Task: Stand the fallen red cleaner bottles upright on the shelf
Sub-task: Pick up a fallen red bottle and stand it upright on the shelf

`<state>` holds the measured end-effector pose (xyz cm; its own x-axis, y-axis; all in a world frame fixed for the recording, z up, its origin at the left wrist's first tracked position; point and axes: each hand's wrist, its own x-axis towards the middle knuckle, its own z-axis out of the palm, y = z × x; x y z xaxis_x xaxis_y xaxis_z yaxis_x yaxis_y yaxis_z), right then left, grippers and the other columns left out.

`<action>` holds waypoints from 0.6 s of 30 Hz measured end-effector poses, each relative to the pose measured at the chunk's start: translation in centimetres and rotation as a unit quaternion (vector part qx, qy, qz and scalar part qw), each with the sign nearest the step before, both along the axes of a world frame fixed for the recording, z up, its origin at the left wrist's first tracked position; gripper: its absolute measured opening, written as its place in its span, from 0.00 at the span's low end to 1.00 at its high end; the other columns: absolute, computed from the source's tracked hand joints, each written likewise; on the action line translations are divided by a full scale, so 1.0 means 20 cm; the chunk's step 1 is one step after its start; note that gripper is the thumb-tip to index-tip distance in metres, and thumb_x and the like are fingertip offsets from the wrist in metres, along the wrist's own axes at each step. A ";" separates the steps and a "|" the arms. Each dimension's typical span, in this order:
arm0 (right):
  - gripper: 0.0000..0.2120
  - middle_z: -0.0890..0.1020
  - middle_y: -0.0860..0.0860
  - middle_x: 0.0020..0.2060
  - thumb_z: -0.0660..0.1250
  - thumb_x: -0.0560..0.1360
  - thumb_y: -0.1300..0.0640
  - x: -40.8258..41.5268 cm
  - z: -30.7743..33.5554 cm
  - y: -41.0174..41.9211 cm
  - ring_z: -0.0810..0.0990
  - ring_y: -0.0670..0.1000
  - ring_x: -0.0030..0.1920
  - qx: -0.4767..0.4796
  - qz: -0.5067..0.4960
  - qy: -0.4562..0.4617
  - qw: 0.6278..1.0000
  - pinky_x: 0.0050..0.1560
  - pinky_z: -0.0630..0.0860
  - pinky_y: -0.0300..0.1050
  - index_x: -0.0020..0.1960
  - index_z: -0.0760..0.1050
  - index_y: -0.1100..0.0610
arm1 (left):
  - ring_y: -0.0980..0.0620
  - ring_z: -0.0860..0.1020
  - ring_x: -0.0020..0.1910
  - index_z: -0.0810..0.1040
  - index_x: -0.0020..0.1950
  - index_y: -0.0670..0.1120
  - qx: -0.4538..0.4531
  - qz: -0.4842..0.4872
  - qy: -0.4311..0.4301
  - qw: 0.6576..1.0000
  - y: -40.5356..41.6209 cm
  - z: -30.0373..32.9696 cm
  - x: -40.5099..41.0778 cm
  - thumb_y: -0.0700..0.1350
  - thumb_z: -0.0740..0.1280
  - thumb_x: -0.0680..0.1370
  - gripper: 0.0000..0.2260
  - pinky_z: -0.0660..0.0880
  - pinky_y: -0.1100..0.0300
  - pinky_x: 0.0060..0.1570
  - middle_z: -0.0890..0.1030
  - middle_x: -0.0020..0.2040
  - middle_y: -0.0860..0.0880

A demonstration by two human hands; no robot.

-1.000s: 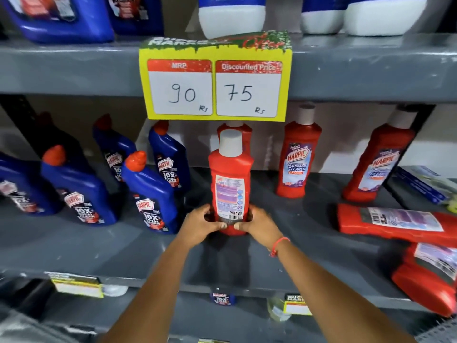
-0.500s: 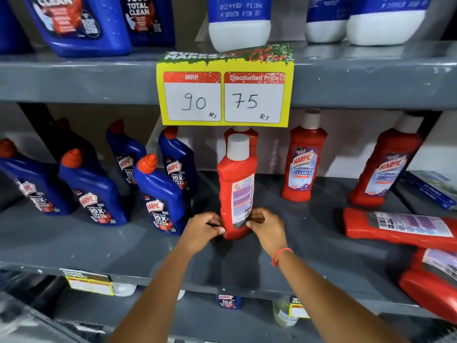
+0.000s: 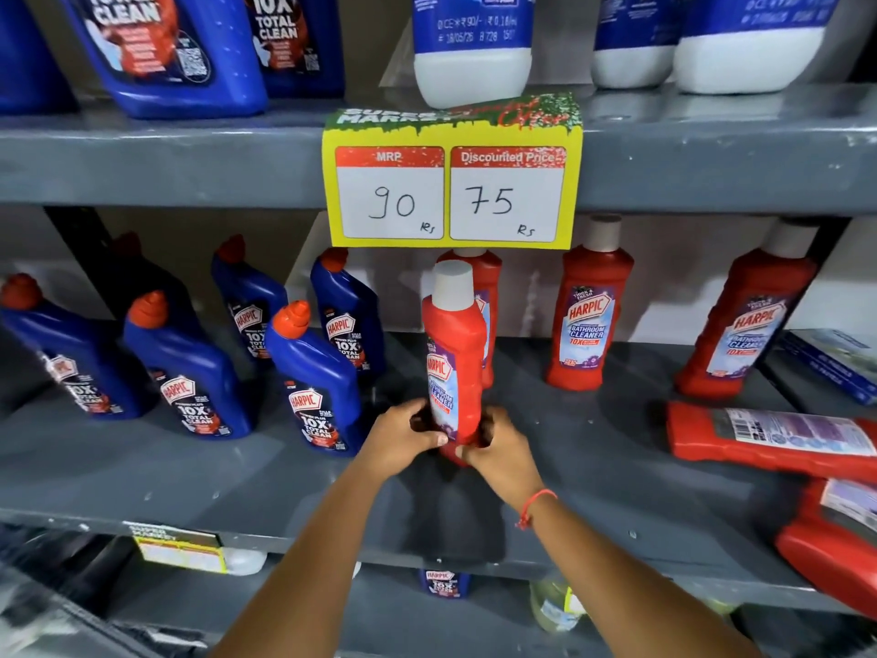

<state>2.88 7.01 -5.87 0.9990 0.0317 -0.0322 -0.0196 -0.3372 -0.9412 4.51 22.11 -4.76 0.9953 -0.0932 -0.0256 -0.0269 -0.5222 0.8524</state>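
Meanwhile, both hands' fingers point(image 3: 429, 436) clasp an upright red bottle point(image 3: 454, 358) on the grey shelf point(image 3: 142, 467).

Grey metal shelving fills the view: an upper shelf point(image 3: 190, 159) spans the top, and a middle shelf point(image 3: 142, 467) runs below it with a pale back wall point(image 3: 664, 277) behind. A yellow price card point(image 3: 451, 192) hangs from the upper shelf's front edge. A dark upright post point(image 3: 90, 258) stands at the rear left, and a lower shelf point(image 3: 332, 624) sits dim in shadow.

Red plastic cleaner bottle with white cap point(image 3: 454, 353) stands upright at shelf centre. Two identical red bottles point(image 3: 769, 436) point(image 3: 835, 539) lie flat at right.
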 end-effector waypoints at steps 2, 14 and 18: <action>0.20 0.82 0.52 0.49 0.72 0.64 0.63 0.02 0.01 -0.02 0.81 0.52 0.50 -0.012 0.003 -0.008 1.000 0.55 0.77 0.48 0.54 0.73 0.57 | 0.46 0.77 0.58 0.74 0.59 0.43 -0.015 -0.017 0.015 1.000 -0.01 0.00 0.01 0.37 0.71 0.68 0.20 0.72 0.51 0.62 0.80 0.58 0.43; 0.19 0.79 0.59 0.60 0.63 0.70 0.71 0.09 -0.02 -0.11 0.78 0.53 0.59 0.020 0.077 0.036 0.996 0.66 0.72 0.51 0.61 0.73 0.62 | 0.48 0.78 0.48 0.77 0.53 0.43 -0.006 0.054 0.004 0.999 0.02 -0.04 0.01 0.40 0.75 0.65 0.18 0.72 0.56 0.50 0.80 0.47 0.47; 0.19 0.79 0.58 0.60 0.63 0.71 0.70 0.09 -0.02 -0.12 0.77 0.53 0.60 0.020 0.083 0.038 0.996 0.66 0.71 0.52 0.62 0.72 0.62 | 0.49 0.77 0.45 0.77 0.53 0.43 -0.009 0.059 -0.005 0.998 0.01 -0.04 0.01 0.40 0.75 0.64 0.19 0.71 0.58 0.47 0.79 0.46 0.48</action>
